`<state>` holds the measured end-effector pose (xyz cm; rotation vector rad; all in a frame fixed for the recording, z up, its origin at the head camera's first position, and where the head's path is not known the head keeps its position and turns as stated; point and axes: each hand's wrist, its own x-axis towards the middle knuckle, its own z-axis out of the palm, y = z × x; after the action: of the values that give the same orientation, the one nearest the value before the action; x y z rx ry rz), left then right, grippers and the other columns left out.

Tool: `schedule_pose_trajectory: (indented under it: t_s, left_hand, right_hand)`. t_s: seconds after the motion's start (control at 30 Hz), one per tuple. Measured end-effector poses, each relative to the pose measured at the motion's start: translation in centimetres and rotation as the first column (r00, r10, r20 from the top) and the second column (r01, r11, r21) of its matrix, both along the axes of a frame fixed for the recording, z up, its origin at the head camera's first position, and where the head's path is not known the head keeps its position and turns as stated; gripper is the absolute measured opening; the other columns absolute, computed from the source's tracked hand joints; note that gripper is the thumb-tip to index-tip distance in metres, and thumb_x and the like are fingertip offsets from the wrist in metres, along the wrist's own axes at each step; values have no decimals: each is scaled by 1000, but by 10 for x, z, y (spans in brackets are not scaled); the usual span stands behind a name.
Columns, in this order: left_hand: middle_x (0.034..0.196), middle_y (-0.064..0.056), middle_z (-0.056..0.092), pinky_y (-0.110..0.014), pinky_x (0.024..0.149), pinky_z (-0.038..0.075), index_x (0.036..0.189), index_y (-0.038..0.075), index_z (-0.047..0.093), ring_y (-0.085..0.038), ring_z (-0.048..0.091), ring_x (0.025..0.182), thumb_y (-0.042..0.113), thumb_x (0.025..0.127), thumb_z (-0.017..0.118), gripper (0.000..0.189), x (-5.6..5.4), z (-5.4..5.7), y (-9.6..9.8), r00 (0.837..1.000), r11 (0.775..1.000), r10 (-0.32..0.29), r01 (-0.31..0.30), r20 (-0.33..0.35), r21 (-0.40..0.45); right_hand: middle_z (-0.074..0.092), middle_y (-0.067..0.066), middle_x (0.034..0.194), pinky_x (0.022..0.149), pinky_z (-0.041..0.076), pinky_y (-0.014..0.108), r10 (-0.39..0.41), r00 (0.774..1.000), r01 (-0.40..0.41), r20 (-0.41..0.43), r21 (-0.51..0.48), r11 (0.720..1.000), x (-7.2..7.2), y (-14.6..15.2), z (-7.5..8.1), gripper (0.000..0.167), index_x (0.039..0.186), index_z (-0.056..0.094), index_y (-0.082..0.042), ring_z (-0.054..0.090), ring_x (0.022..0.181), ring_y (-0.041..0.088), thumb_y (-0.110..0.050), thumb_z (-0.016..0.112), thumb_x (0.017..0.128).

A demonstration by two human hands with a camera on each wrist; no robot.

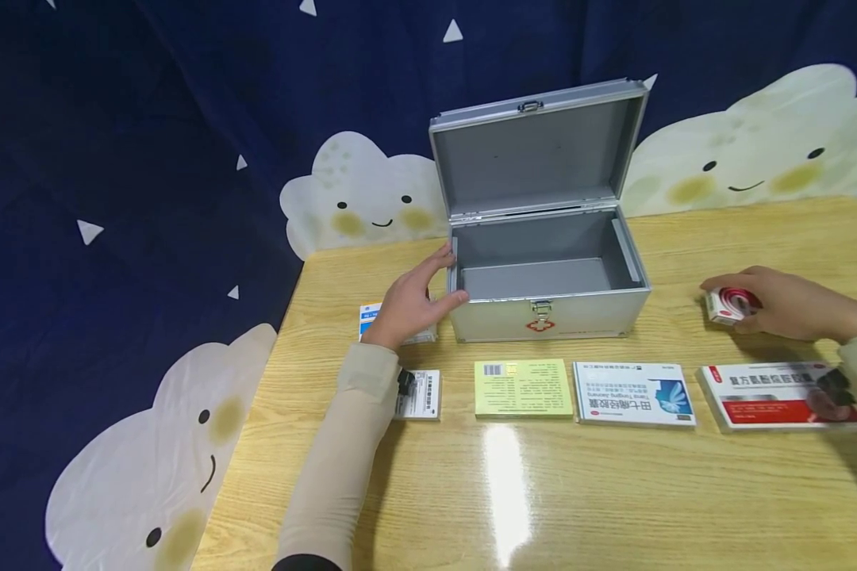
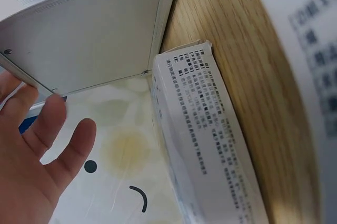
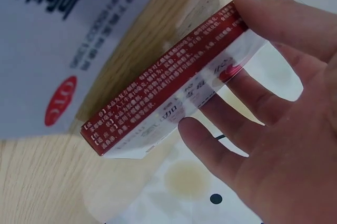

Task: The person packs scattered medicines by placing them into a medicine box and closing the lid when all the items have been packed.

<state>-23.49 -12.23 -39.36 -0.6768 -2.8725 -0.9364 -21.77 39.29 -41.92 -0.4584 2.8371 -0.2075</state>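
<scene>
An aluminium first-aid case [image 1: 543,321] with a red cross stands on the table, its lid [image 1: 536,155] raised. The left hand [image 1: 413,301] is at the case's left end, fingertips right at the rim and thumb spread toward the front edge. In the left wrist view its fingers [image 2: 48,124] reach past the case's grey side panel [image 2: 89,34]. Off to the right of the case, the right hand [image 1: 793,304] pinches a red and white medicine box [image 1: 723,308]. The right wrist view shows the thumb [image 3: 279,19] over one edge of that box and fingers along its face.
In front of the case lie a yellow-green box [image 1: 523,388], a white and blue box [image 1: 634,394] and a red and white box [image 1: 778,400]. Partly behind the left arm are a white box [image 1: 423,395] and a blue and white box [image 1: 369,317]. A dark cloud-print curtain [image 1: 207,103] hangs behind.
</scene>
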Motion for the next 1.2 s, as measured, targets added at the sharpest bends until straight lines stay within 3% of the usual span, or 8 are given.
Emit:
schedule_pose_trajectory:
  t_s: [0.13,0.2,0.37,0.57,0.7,0.9,1.07,1.2]
  left_hand:
    - [164,18,23,-49,115,39,149,25,44,-20,40,146,60,91,58,70,0,-1,1,1000,1000,3,-3,-4,-5]
    - [164,18,23,-49,115,39,149,24,44,-20,41,146,60,91,58,70,-1,-1,1,1000,1000,4,-4,-3,-2]
    - [164,19,23,-47,106,45,150,24,43,-29,66,104,60,92,58,70,-2,-2,0,1000,1000,2,-2,-5,0]
    - [165,16,23,-47,105,46,150,24,43,-24,65,86,58,92,59,69,-1,-1,0,1000,1000,-2,2,-1,1]
    - [165,18,21,-46,97,47,150,25,42,-24,42,52,58,92,59,69,-1,-1,0,1000,1000,-3,3,13,-3]
    - [165,21,20,-48,107,45,150,29,42,-27,67,93,60,91,58,68,-1,-1,1,1000,1000,3,-3,25,4]
    - [164,22,20,-40,78,50,150,28,42,-23,48,52,59,92,58,68,-1,-2,0,1000,1000,1,-1,16,7]
    - [164,21,20,-34,71,46,150,26,42,-13,34,44,59,92,58,69,-2,-3,0,1000,1000,1,-1,4,4]
  right_hand:
    - [51,39,126,87,47,69,-7,1000,7,-13,-10,1000,0,3,0,68,138,52,-3,57,106,48,-11,79,76]
    - [51,39,126,87,47,69,-7,1000,7,-20,-13,1000,0,4,1,68,138,52,-2,56,106,48,-11,79,76]
    - [50,40,126,88,46,70,-20,1000,20,-13,-13,1000,0,4,3,68,138,52,-1,55,106,49,-10,79,77]
    - [50,40,125,89,45,71,-37,999,37,-5,-11,999,2,2,7,69,138,50,-2,53,104,49,-9,80,76]
    - [52,39,124,88,46,70,-20,1000,20,-13,-15,1000,2,-1,9,68,138,51,-2,55,104,47,-8,79,76]
    - [53,38,124,88,46,69,-7,1000,7,-28,-13,1000,3,-6,11,68,138,51,-2,57,104,47,-8,79,76]
    - [51,40,125,88,46,70,6,999,-6,-41,-16,1000,4,-12,14,67,137,53,-2,55,109,52,-5,79,76]
    - [51,40,126,88,46,70,14,999,-15,-49,-25,1000,4,-18,16,67,137,53,-2,55,109,52,-5,79,76]
